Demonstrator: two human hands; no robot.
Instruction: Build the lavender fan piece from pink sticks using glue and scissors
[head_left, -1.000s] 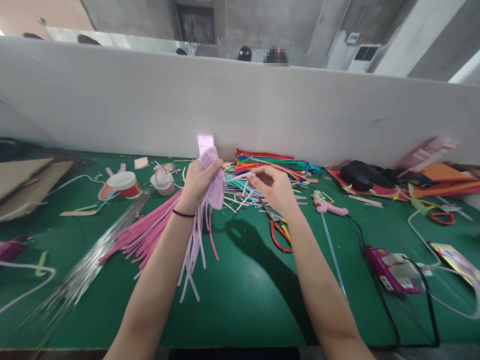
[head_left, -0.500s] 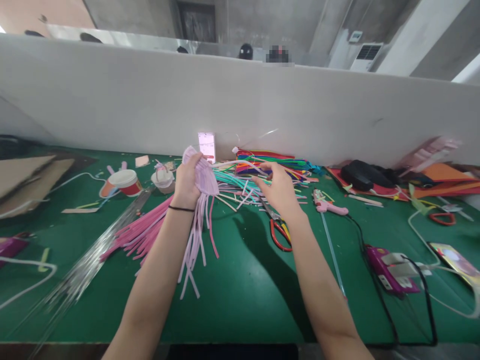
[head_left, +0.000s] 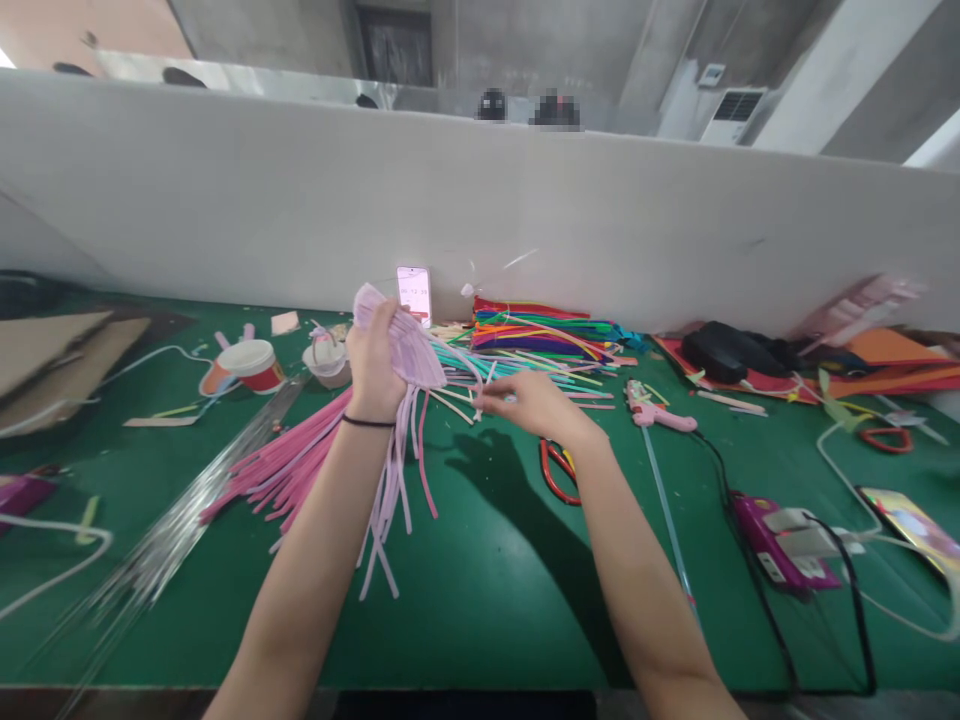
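My left hand is closed around a lilac fan-shaped piece made of pipe cleaners laid side by side. A lilac pipe cleaner curves out from that piece to the right. My right hand pinches its far end between thumb and fingertips. Below the left hand, loose lilac pipe cleaners lie on the green table, with a bundle of pink ones partly behind the left forearm. Red-handled scissors lie under the right wrist, their blades hidden.
Multicoloured pipe cleaners are piled at the back near a propped phone. On the right lie a pink glue gun and a purple power strip with cables. Silver wires and a paper cup are on the left.
My right hand has moved down and left, closing its fingers on the end of the lilac pipe cleaner, which now bends downward. The lilac piece has tilted slightly in my left hand.
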